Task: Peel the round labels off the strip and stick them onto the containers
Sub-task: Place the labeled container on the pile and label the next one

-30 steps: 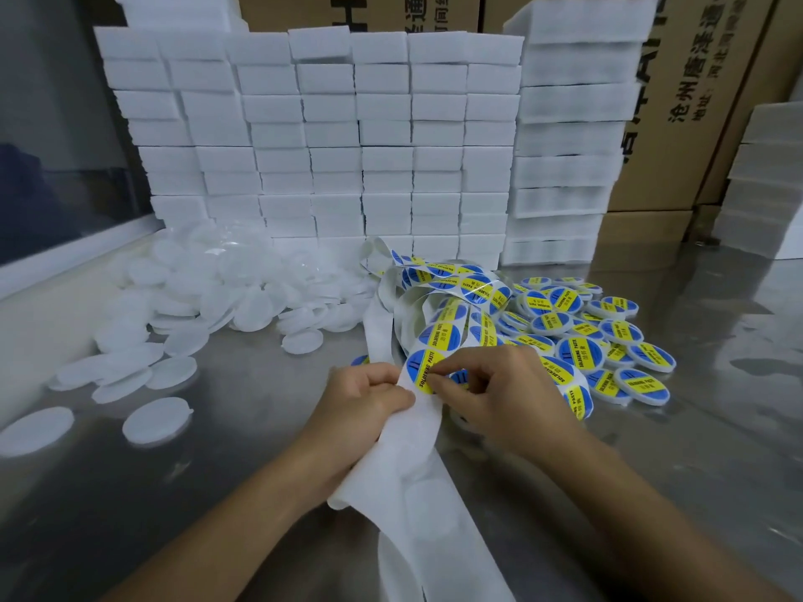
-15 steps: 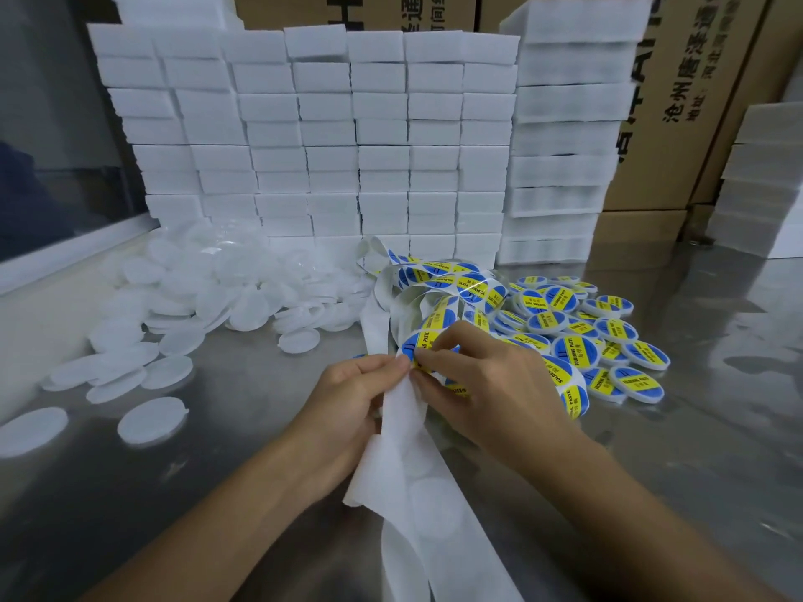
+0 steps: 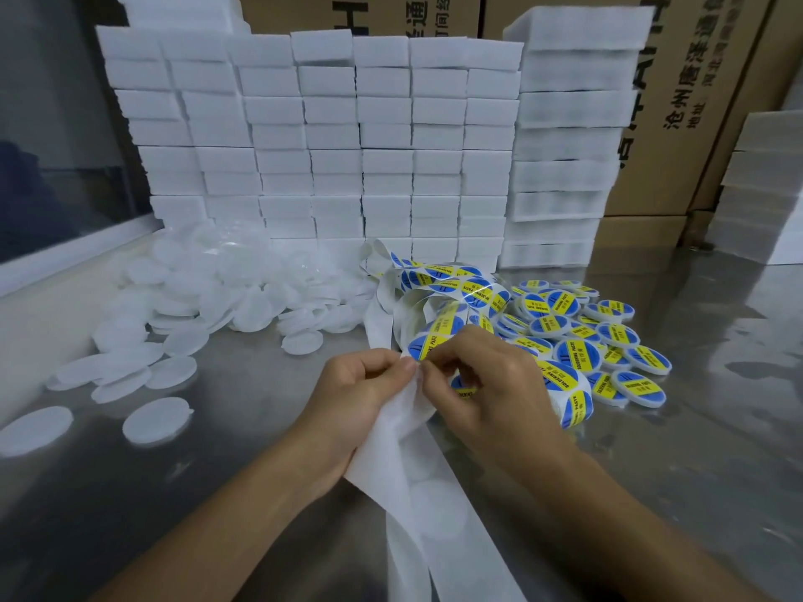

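Note:
A white backing strip (image 3: 404, 462) runs from a tangled coil of blue-and-yellow round labels (image 3: 447, 288) down off the near table edge. My left hand (image 3: 356, 397) grips the strip at its left edge. My right hand (image 3: 482, 384) pinches the edge of a round label (image 3: 423, 347) on the strip, fingertip to fingertip with the left. A small container (image 3: 462, 384) with a label shows under the right palm. Unlabelled white round containers (image 3: 243, 297) lie heaped at the left; labelled ones (image 3: 599, 341) are piled at the right.
A wall of stacked white boxes (image 3: 330, 141) stands at the back of the steel table (image 3: 695, 449). Cardboard cartons (image 3: 695, 80) rise behind and to the right. A raised ledge (image 3: 39, 306) borders the left side. Loose white containers (image 3: 156, 421) lie scattered at front left.
Both hands have shifted slightly up the strip. My right fingers moved from the label's face to its left edge, close against my left thumb.

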A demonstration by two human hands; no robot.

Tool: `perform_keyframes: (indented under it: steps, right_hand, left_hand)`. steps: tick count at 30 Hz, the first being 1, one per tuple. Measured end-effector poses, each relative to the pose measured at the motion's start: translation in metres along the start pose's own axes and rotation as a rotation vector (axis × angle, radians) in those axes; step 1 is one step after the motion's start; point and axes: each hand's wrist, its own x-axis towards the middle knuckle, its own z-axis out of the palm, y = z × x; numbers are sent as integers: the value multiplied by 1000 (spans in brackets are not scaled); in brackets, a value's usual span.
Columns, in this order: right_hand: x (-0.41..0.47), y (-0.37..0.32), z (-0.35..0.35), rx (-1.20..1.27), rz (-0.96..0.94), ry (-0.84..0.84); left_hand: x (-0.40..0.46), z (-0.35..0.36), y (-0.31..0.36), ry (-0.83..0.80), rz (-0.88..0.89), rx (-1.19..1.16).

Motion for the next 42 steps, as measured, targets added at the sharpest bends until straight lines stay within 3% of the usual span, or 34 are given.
perform_keyframes:
  steps: [7,11,14,16,18,20,23,26,29,32,37,39,42]
  right_hand:
    - [13,17,-10,630,742,42]
    - [19,29,-19,908,1004,108]
    - [20,29,-23,966,1004,165]
    - [20,27,-25,954,963,175]
    - [19,26,-24,912,930,190]
    - [19,26,-23,857,916,217]
    - [19,26,-23,815,901,221]
    - [19,27,-23,780,909,219]
    - [19,27,-21,771,915,229]
    - [18,28,-21,747,905,234]
    - [17,30,-20,681,846,251]
    - [17,30,-19,673,815,250]
    - [16,32,-18,628,751,286]
  left_hand:
    - [0,-3,-2,60,-27,165]
    - [2,-6,-3,165,67,326]
    - [3,-17,3,316,242,487]
    - [4,-32,8,430,313,807]
    - [7,-49,11,537,177,1301]
    - [12,-66,9,515,-194,1565]
    - [13,-83,3,455,-519,1500]
    - [16,-90,0,453,-564,1451]
    - [18,-88,-3,423,-459,1491]
    - [19,-82,-8,360,-246,1517]
    - [20,-83,-12,223,-20,1328]
    - [21,-86,-14,244,79,1282]
    - [23,-89,-15,402,124,1302]
